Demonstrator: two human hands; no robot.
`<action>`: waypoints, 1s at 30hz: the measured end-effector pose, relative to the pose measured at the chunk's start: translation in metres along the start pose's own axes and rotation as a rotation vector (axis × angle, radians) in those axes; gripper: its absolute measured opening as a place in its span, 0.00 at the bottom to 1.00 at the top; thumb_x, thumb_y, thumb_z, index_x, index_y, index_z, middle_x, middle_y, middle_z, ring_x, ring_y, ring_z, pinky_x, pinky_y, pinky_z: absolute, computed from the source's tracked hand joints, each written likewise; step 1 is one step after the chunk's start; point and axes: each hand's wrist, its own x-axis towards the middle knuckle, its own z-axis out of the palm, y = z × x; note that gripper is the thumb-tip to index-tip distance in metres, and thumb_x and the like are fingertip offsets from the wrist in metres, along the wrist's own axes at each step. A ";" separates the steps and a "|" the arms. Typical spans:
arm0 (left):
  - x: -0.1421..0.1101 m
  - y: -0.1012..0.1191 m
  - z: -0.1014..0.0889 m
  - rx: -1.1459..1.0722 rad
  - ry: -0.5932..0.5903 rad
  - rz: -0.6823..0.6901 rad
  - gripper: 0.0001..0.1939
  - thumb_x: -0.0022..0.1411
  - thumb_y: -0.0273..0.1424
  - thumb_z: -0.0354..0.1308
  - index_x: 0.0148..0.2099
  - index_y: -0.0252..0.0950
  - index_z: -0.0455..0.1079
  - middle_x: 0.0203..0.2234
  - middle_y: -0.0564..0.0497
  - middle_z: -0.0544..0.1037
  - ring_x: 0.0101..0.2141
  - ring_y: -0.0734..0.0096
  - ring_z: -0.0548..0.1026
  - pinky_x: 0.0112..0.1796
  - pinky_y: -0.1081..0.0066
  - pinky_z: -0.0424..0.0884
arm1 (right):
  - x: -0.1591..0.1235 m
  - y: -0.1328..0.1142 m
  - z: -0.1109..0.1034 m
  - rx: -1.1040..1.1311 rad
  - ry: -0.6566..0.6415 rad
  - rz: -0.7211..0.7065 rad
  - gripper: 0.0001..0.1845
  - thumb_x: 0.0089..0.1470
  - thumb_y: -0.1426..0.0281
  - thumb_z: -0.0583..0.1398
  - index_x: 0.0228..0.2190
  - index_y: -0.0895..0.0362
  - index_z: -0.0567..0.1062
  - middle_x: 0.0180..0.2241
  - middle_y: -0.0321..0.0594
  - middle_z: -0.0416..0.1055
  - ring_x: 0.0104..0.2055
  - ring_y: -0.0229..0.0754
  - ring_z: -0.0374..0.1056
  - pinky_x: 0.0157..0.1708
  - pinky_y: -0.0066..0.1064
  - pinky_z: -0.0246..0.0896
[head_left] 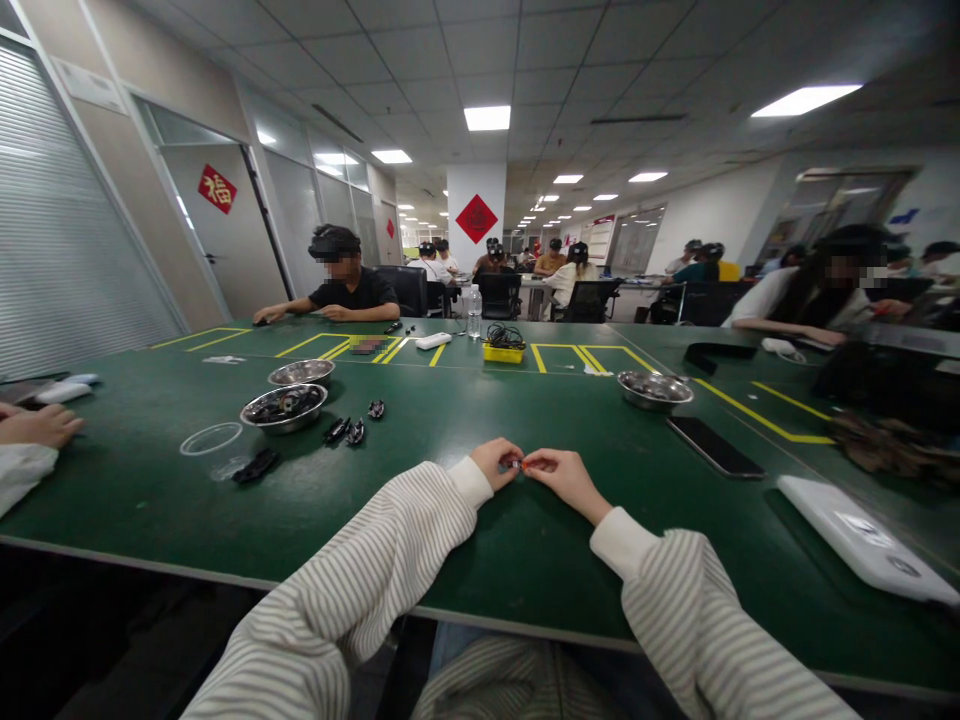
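My left hand (495,462) and my right hand (564,477) meet over the green table (465,420), both in striped sleeves. Between their fingertips they pinch a small part (519,464), dark with a red-orange bit; its shape is too small to tell. My left fingers hold the dark end and my right fingers the red end. Several small black parts (354,430) lie on the table to the left of my hands, near a steel bowl (284,406) that holds more dark parts.
A second steel bowl (301,372) stands behind the first, and a third bowl (655,389) at the right. A black phone (715,446) and a white flat device (862,538) lie at right. A clear lid (211,438) lies left. Another person's hand (37,425) rests at far left. People sit opposite.
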 end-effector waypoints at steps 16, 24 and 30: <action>-0.002 -0.001 -0.001 0.122 -0.051 0.005 0.09 0.47 0.27 0.54 0.35 0.35 0.65 0.25 0.53 0.69 0.28 0.76 0.66 0.32 0.75 0.64 | -0.001 0.000 -0.001 0.096 -0.040 0.063 0.12 0.38 0.66 0.59 0.26 0.62 0.74 0.23 0.42 0.72 0.24 0.39 0.68 0.28 0.29 0.64; 0.000 0.000 -0.003 0.126 -0.107 -0.007 0.09 0.47 0.26 0.54 0.34 0.36 0.68 0.25 0.54 0.70 0.28 0.77 0.67 0.32 0.76 0.64 | 0.000 0.001 0.001 0.012 -0.026 0.066 0.11 0.39 0.66 0.58 0.25 0.61 0.74 0.22 0.40 0.72 0.23 0.37 0.67 0.25 0.26 0.62; 0.000 -0.001 -0.003 0.170 -0.147 -0.030 0.10 0.48 0.27 0.54 0.35 0.36 0.68 0.26 0.54 0.70 0.28 0.78 0.67 0.32 0.77 0.64 | 0.001 -0.001 -0.001 -0.168 -0.035 0.013 0.10 0.40 0.66 0.57 0.24 0.59 0.75 0.25 0.39 0.73 0.27 0.37 0.67 0.28 0.25 0.58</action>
